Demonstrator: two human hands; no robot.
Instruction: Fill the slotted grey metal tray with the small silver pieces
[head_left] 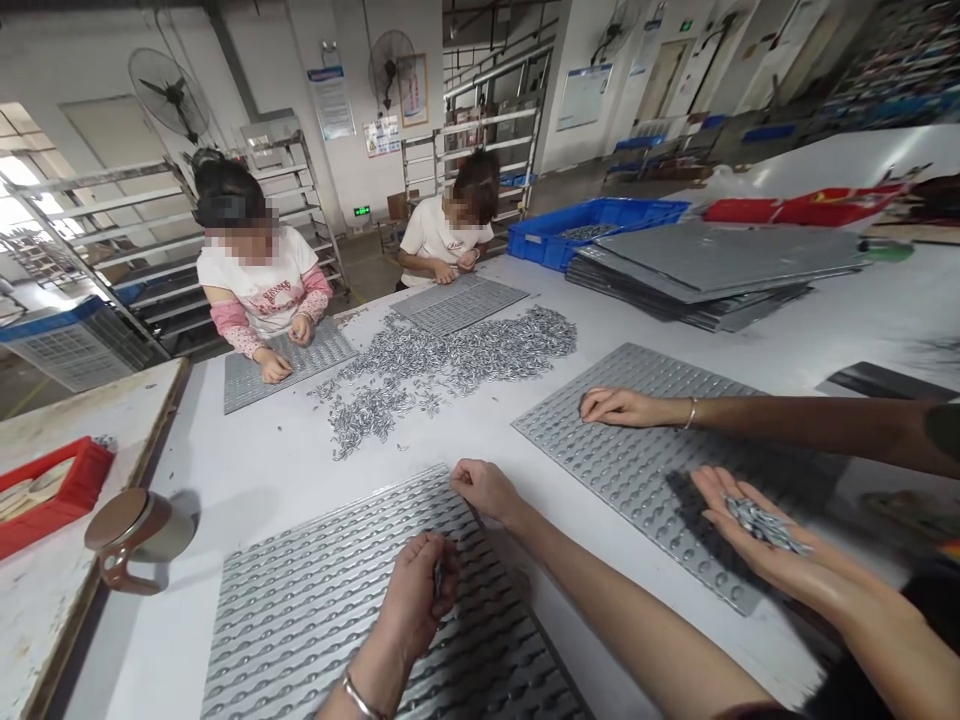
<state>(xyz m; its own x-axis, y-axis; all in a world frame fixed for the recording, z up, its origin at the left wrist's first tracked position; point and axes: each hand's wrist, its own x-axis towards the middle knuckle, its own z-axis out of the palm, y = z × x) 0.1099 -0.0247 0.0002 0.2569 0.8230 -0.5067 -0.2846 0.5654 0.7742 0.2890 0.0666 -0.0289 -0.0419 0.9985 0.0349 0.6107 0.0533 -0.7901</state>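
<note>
A grey dimpled metal tray (315, 620) lies in front of me on the white table. My left hand (415, 592), with a bracelet on the wrist, is curled closed over the tray and holds a few small silver metal pieces. My right hand (484, 487) is closed in a pinch at the tray's far right corner; what it pinches is too small to make out. A large pile of the small silver pieces (450, 365) is spread over the middle of the table, beyond both hands.
A co-worker's hand (622, 405) rests on a second tray (600, 450) at my right; their other palm (754, 525) holds pieces. Two people sit opposite at their own trays. A brown mug (135, 535) stands left, stacked grey trays (712, 270) and a blue crate (592, 225) far right.
</note>
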